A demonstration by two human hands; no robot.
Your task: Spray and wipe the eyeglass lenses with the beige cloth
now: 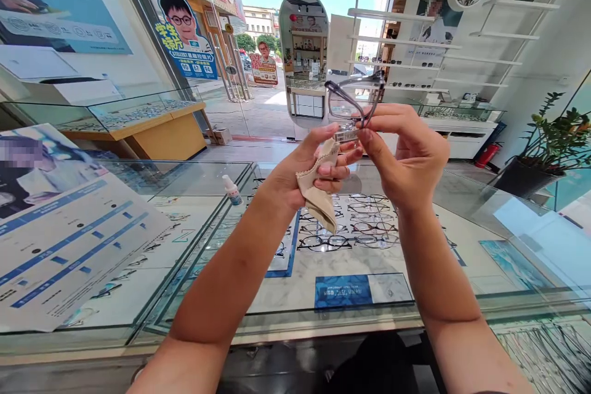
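Note:
I hold a pair of dark grey, half-clear glasses (354,100) up at chest height above a glass display counter (466,197). My right hand (406,154) is closed on the lower part of the frame, thumb and fingers pinching it. My left hand (309,175) is closed round a beige cleaning cloth (318,197), and its thumb and forefinger meet the frame's lower edge beside the right hand. The cloth hangs down below my left palm.
Rows of spectacle frames (364,225) lie under the counter glass. A small white spray bottle (232,189) stands on the counter at left. A printed sheet (69,240) lies at far left. A mirror (305,55), shelves and a potted plant (554,141) stand behind.

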